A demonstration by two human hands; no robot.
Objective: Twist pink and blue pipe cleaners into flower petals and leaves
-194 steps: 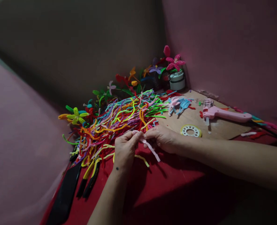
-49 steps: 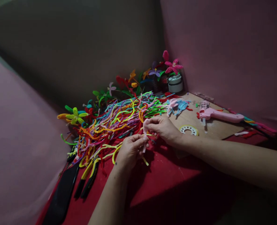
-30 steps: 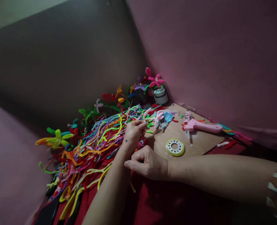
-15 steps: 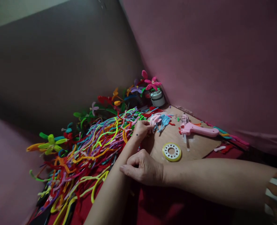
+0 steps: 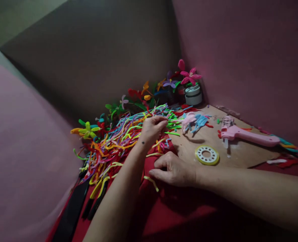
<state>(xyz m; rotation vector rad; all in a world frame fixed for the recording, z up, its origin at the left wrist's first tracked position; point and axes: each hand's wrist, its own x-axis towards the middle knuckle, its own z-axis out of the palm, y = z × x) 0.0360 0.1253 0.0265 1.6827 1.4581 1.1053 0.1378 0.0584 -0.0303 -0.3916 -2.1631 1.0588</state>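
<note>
My left hand (image 5: 154, 128) is closed in a pinch at the right end of a heap of multicoloured pipe cleaners (image 5: 123, 134). Its fingertips are beside green pipe cleaners (image 5: 173, 125); what they hold, if anything, I cannot make out. Just right of them on the board lie a pink bunch of pipe cleaner pieces (image 5: 188, 121) and a blue bunch (image 5: 199, 122). Nearer to me, my right hand (image 5: 174, 169) hovers over red cloth with fingers curled and nothing visible between thumb and forefinger. A short yellow pipe cleaner piece (image 5: 152, 183) lies just below its thumb.
A pink glue gun (image 5: 252, 135) and a yellow-rimmed tape roll (image 5: 207, 155) lie on the wooden board (image 5: 250, 154). Pipe cleaner flowers (image 5: 190, 76) and a white-lidded jar (image 5: 193, 95) line the back. Yellow-and-black-handled pliers (image 5: 96, 195) lie at front left. Walls close in behind.
The view has swung left, so things sit farther right in the picture. My left hand has moved away from the pink bunch, left to the green pipe cleaners. My right hand no longer overlaps my left forearm.
</note>
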